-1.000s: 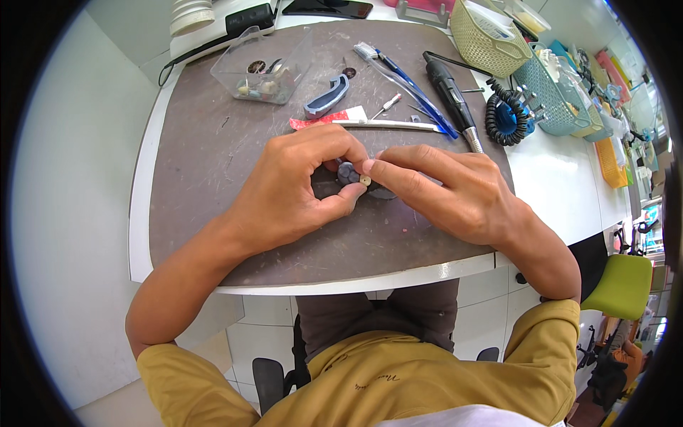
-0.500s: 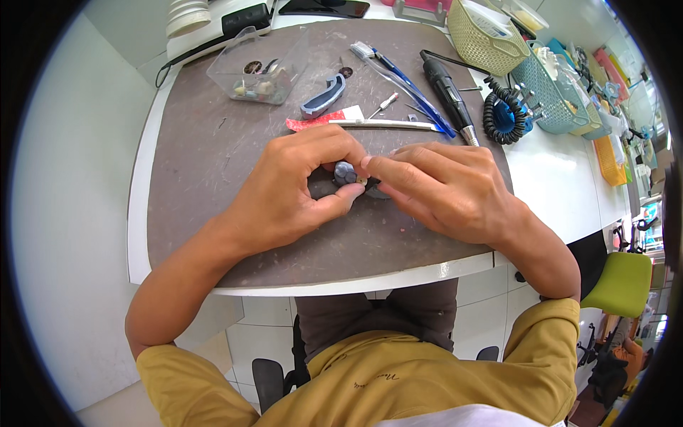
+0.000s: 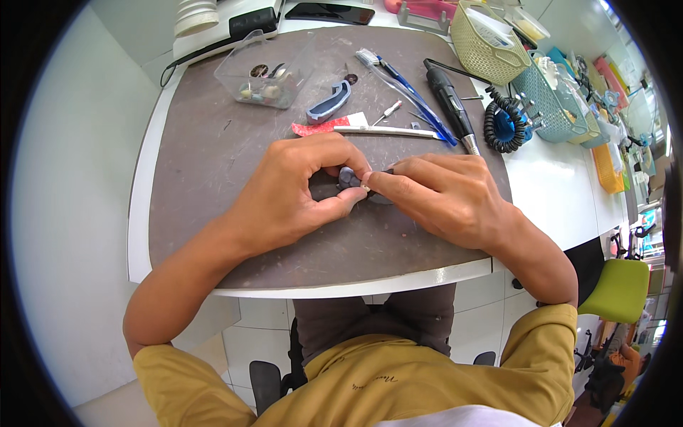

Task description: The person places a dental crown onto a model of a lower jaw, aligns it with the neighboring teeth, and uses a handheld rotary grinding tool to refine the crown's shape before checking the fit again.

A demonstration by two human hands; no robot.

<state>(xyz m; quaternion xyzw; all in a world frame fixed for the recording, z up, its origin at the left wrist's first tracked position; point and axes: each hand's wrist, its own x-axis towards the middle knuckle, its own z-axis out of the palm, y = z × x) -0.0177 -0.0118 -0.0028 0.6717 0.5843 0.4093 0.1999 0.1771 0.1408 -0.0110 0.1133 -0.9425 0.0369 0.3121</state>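
Note:
Over the middle of the brown mat, my left hand (image 3: 284,192) curls thumb and fingers round a small grey lumpy piece (image 3: 348,178), which looks like part of a dental model. My right hand (image 3: 448,196) comes in from the other side, its fingertips pinched and touching the left fingertips. Between them a tiny pale bit shows; what the right fingers grip is hidden. Just beyond the hands lie a white strip (image 3: 388,131), a red-and-white paper (image 3: 320,129) and a curved blue-grey piece (image 3: 320,112).
A clear plastic box (image 3: 235,64) with small parts stands far left. Toothbrush (image 3: 388,67), white-handled small tool (image 3: 390,110) and black rotary handpiece (image 3: 449,99) lie beyond the hands. Right of them are a coiled cord (image 3: 504,135) and baskets, one cream (image 3: 473,53).
The hands stay together with only slight fingertip shifts, and the grey piece shows a little less. The whole view has shifted slightly, with the mat's items lower in the picture.

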